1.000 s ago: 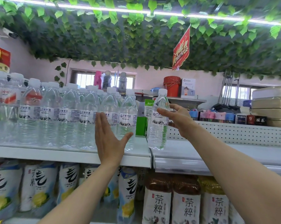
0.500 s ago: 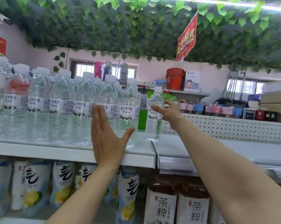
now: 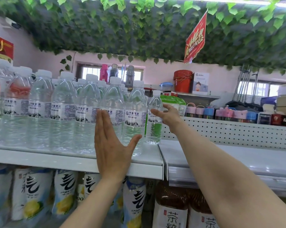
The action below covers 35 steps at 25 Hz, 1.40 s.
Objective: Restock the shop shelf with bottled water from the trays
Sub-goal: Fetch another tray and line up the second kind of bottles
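Nearest me, my left hand [image 3: 111,148] is spread flat, fingers together and thumb splayed wide, palm toward the front row of water bottles [image 3: 88,112] on the shelf [image 3: 56,159]; whether it touches them I cannot tell. Just beyond, at the right end of that row, a smaller bottle [image 3: 154,117] stands upright on the shelf's back right corner. My right hand [image 3: 167,115] is at its label with fingers loosely parted around it, holding nothing firmly that I can see. Below the shelf sit tea bottles [image 3: 171,209]. Behind the shelf, a red bucket [image 3: 182,80] stands on a far ledge.
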Each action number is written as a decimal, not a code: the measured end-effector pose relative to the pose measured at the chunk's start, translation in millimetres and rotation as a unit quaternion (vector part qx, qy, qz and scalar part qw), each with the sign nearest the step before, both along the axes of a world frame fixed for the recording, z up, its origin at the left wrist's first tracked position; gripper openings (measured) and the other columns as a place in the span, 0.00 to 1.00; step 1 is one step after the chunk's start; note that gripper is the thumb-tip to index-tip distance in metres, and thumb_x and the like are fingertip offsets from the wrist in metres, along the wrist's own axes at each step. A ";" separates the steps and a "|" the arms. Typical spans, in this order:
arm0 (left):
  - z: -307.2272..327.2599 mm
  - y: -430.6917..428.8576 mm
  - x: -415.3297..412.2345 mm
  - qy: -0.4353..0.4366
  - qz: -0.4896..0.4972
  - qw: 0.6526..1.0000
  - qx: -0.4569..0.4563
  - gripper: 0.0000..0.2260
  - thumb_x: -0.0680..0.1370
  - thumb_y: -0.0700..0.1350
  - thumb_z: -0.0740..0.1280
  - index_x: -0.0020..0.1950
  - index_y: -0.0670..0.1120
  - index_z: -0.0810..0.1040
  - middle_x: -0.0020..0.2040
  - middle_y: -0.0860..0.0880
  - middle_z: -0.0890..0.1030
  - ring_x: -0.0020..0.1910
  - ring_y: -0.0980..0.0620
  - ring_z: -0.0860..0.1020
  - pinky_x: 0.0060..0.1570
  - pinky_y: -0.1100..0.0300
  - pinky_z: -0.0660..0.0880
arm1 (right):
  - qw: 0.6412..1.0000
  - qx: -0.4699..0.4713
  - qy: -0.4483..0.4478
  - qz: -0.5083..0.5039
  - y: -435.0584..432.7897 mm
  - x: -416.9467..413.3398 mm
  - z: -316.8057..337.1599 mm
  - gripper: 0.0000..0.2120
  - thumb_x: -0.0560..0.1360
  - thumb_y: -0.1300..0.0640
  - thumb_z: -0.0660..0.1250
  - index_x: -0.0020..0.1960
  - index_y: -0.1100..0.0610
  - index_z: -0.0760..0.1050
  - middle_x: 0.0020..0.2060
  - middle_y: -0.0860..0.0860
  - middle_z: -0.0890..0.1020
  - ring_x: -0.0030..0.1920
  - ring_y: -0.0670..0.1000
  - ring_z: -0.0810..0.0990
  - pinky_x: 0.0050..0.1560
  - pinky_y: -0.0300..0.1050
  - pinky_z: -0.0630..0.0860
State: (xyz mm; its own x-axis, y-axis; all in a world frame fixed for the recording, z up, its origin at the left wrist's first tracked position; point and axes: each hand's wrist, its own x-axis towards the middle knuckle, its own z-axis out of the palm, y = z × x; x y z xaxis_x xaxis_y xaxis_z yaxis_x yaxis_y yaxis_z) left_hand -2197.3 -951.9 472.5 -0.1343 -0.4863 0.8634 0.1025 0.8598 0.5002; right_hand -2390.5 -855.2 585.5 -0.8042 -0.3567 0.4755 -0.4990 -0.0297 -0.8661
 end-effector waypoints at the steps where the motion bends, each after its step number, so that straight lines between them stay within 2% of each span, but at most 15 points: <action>1: 0.0 0.4 0.0 0.000 -0.001 1.000 0.001 0.52 0.72 0.69 0.66 0.82 0.51 0.38 0.82 0.57 0.38 0.79 0.61 0.38 0.77 0.59 0.43 | 1.000 0.003 0.003 -0.001 -1.0 -0.9 0.1 0.40 0.65 0.46 0.82 0.72 0.51 0.72 0.60 0.55 0.80 0.59 0.57 0.79 0.68 0.61 0.74; 7: -0.3 0.3 1.2 0.000 0.001 1.000 0.000 0.52 0.72 0.69 0.66 0.82 0.51 0.38 0.82 0.56 0.38 0.79 0.62 0.38 0.77 0.59 0.43 | 0.999 0.031 0.022 -0.028 -2.4 1.7 -4.1 0.43 0.69 0.41 0.79 0.78 0.52 0.66 0.64 0.54 0.76 0.64 0.58 0.77 0.70 0.61 0.72; 9: 0.1 0.2 1.2 -0.004 -0.001 1.000 0.001 0.52 0.72 0.70 0.65 0.82 0.51 0.37 0.82 0.56 0.38 0.79 0.62 0.37 0.77 0.59 0.42 | 0.998 0.049 0.021 -0.027 -1.3 3.2 -6.9 0.40 0.71 0.39 0.76 0.77 0.55 0.67 0.66 0.53 0.76 0.66 0.58 0.75 0.69 0.57 0.72; 11: -0.2 0.8 2.0 -0.008 -0.002 1.000 0.000 0.52 0.72 0.70 0.64 0.82 0.51 0.37 0.82 0.56 0.38 0.80 0.60 0.38 0.77 0.59 0.42 | 0.997 0.062 0.021 -0.028 1.5 10.0 -8.3 0.36 0.75 0.40 0.73 0.74 0.59 0.70 0.63 0.53 0.76 0.68 0.58 0.74 0.65 0.52 0.71; 13: -0.8 0.6 3.2 -0.009 -0.007 1.000 0.003 0.52 0.72 0.70 0.65 0.82 0.51 0.38 0.82 0.56 0.38 0.80 0.59 0.39 0.77 0.59 0.42 | 0.998 0.044 0.017 -0.037 4.3 22.5 -9.0 0.38 0.75 0.39 0.73 0.77 0.58 0.66 0.68 0.54 0.74 0.70 0.58 0.73 0.68 0.54 0.71; 15: -0.2 -0.2 3.9 -0.014 -0.008 1.000 0.007 0.52 0.72 0.70 0.65 0.82 0.51 0.38 0.82 0.55 0.39 0.80 0.59 0.39 0.77 0.59 0.42 | 0.999 -0.013 0.024 -0.041 9.3 47.1 -5.3 0.39 0.75 0.39 0.72 0.77 0.58 0.65 0.71 0.54 0.74 0.70 0.57 0.73 0.70 0.56 0.71; 18: 1.1 -0.8 3.9 -0.016 -0.022 1.000 0.008 0.50 0.73 0.70 0.63 0.82 0.50 0.39 0.82 0.55 0.39 0.80 0.58 0.40 0.78 0.57 0.44 | 0.997 -0.060 0.039 0.035 16.5 90.4 2.4 0.32 0.75 0.41 0.73 0.72 0.58 0.71 0.64 0.52 0.79 0.65 0.54 0.77 0.67 0.55 0.75; 21: -1.5 -9.2 9.3 0.005 -0.021 1.000 -0.020 0.40 0.80 0.65 0.58 0.83 0.48 0.44 0.83 0.51 0.43 0.81 0.56 0.42 0.80 0.50 0.45 | 0.993 -0.005 0.049 0.107 17.3 129.4 7.9 0.21 0.74 0.45 0.75 0.62 0.53 0.74 0.57 0.49 0.81 0.61 0.52 0.80 0.61 0.53 0.78; 23: -6.5 -21.9 14.2 0.005 0.049 0.998 -0.039 0.34 0.83 0.63 0.53 0.83 0.47 0.47 0.83 0.48 0.45 0.82 0.52 0.42 0.80 0.49 0.42 | 0.993 0.022 0.055 0.101 13.8 141.7 9.0 0.25 0.72 0.48 0.77 0.63 0.52 0.72 0.53 0.48 0.81 0.56 0.49 0.81 0.55 0.50 0.80; 26: -14.7 -36.4 16.3 -0.023 0.098 0.993 -0.055 0.32 0.83 0.60 0.51 0.83 0.47 0.49 0.83 0.45 0.45 0.82 0.48 0.43 0.80 0.47 0.43 | 0.996 0.037 0.055 0.068 8.8 146.0 7.2 0.33 0.70 0.53 0.81 0.70 0.53 0.69 0.54 0.51 0.82 0.51 0.48 0.81 0.43 0.44 0.77; 28: -19.1 -39.6 14.5 -0.037 0.114 0.990 -0.079 0.31 0.84 0.58 0.52 0.83 0.46 0.51 0.83 0.44 0.45 0.82 0.46 0.44 0.79 0.47 0.43 | 0.997 0.042 0.048 0.053 7.5 145.2 5.6 0.34 0.70 0.56 0.80 0.71 0.51 0.70 0.54 0.53 0.82 0.52 0.51 0.82 0.45 0.47 0.79; 31: -20.5 -41.4 12.8 -0.039 0.129 0.987 -0.083 0.29 0.84 0.56 0.53 0.83 0.46 0.52 0.83 0.43 0.47 0.82 0.46 0.44 0.79 0.47 0.44 | 0.997 0.044 0.019 0.058 10.8 143.7 7.8 0.32 0.71 0.58 0.80 0.72 0.50 0.72 0.51 0.54 0.83 0.54 0.55 0.83 0.55 0.56 0.82; 35: -20.9 -40.6 11.5 -0.038 0.132 0.987 -0.086 0.29 0.84 0.56 0.53 0.83 0.46 0.53 0.83 0.42 0.48 0.82 0.45 0.45 0.79 0.46 0.45 | 0.996 0.055 0.010 0.070 17.8 148.9 10.5 0.30 0.73 0.59 0.78 0.71 0.50 0.71 0.50 0.53 0.83 0.52 0.51 0.83 0.48 0.48 0.81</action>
State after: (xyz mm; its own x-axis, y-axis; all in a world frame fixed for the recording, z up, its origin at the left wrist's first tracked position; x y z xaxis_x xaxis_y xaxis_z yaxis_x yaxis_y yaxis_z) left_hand -2185.8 -992.5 451.6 -0.0900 -0.3597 0.9287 -0.1681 0.9246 0.3418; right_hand -2241.7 -837.4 596.0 -0.7337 -0.5156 0.4426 -0.5133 -0.0062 -0.8582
